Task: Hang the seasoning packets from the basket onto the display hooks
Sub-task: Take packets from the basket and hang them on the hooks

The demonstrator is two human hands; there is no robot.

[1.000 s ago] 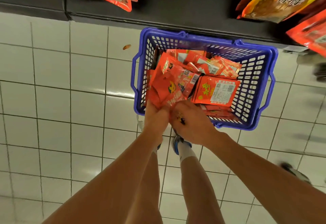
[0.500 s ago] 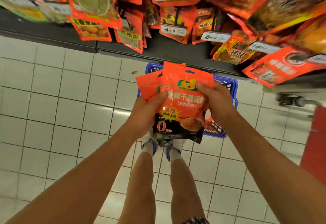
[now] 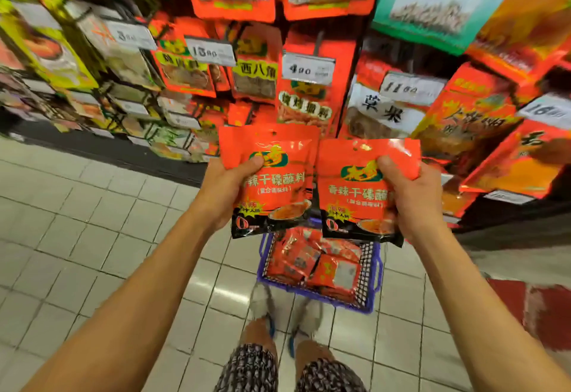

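Person stands at the seasoning display, both arms raised. Left hand (image 3: 230,189) grips one red seasoning packet (image 3: 272,180), thumb across the front near the logo, fingers curled behind. Right hand (image 3: 411,194) grips a second packet (image 3: 355,189) the same way, thumb on the upper right corner. The two packets sit side by side in front of the rack, edges touching or slightly overlapping at centre; cannot tell which.

Orientation: both packets upright, long axis vertical, printed faces toward the wearer, black band at the bottom. Hang holes at the top edge, pointing up toward the hooks. Right packet tilts slightly clockwise.

Blue basket (image 3: 375,271) on the tiled floor below, just ahead of the feet, many packets left in it.

Risks, as I judge them:
- Both hands are loaded, so no free hand to steady a hook; the hole may miss the tip.
- The rack is crowded with hanging bags and price tags (image 3: 307,68); pushing in could knock neighbours off.
- The matching hook is not identifiable in the blur; wrong-row placement is possible.
- The grip is high on the right packet, so the thumb may cover the hole.
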